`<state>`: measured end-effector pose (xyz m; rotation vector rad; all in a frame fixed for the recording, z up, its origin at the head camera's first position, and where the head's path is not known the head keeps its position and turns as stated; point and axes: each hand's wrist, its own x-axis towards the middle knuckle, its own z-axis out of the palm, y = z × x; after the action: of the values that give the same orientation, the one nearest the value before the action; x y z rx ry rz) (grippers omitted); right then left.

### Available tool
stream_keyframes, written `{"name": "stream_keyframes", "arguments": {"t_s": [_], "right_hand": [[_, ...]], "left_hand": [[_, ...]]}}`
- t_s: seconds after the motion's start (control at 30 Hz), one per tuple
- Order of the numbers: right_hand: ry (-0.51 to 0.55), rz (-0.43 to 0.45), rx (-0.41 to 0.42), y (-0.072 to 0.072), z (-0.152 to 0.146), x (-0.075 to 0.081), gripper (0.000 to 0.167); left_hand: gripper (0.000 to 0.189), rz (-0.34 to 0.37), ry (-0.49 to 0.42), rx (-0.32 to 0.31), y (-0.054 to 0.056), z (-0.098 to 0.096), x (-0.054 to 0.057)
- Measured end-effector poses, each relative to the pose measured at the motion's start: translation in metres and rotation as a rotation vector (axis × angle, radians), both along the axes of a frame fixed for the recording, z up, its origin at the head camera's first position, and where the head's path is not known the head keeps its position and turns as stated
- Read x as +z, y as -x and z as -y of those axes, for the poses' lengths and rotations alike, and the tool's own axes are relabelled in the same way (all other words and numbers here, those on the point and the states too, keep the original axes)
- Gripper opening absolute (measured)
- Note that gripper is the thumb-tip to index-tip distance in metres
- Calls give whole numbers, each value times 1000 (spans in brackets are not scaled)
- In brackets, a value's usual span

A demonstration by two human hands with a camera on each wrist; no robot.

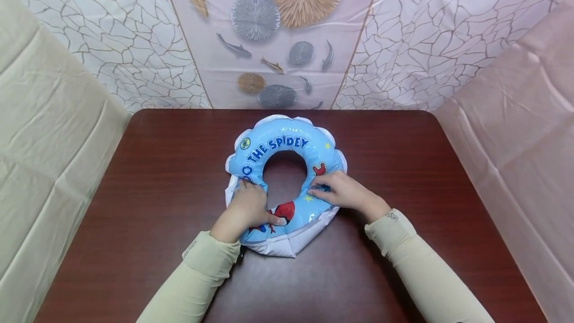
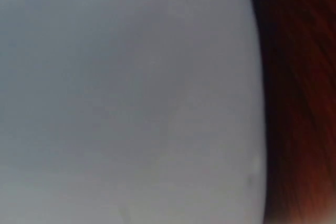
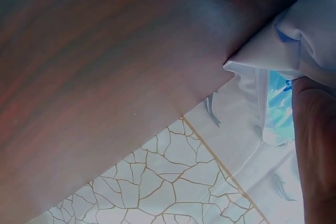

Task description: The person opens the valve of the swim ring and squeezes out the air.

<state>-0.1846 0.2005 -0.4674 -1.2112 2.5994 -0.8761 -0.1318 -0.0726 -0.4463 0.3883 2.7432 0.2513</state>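
Note:
A light-blue inflatable swim ring [image 1: 280, 128] with a white scalloped edge, blue lettering and red cartoon prints lies on the table. My left hand [image 1: 247, 207] grips the ring's near left side, its thumb stretched across the front print. On the right side, my right hand [image 1: 344, 192] pinches the ring near its inner edge, thumb and fingers close together. The fingertips partly sink from sight against the vinyl. A blurred white sheet of the ring [image 2: 131, 98] fills most of the left wrist view. In the right wrist view, part of the right hand [image 3: 316, 153] shows beside the ring's white edge [image 3: 310, 40].
The dark red-brown wooden table [image 1: 170, 163] has rounded far corners. Behind it hangs a patterned cloth [image 1: 148, 39] with crackle lines and fish shapes. Beige padded cloth walls [image 1: 45, 113] stand at both sides.

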Motion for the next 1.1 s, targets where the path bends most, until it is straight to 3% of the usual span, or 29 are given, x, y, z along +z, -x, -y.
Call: {"name": "stream_keyframes", "arguments": {"t_s": [0.4, 1.1], "right_hand": [[-6, 9, 5, 1, 1, -4, 12], [15, -48, 30, 2, 3, -3, 10]], "left_hand": [[119, 11, 25, 22, -3, -4, -1], [109, 34, 58, 56, -3, -11, 3]]}}
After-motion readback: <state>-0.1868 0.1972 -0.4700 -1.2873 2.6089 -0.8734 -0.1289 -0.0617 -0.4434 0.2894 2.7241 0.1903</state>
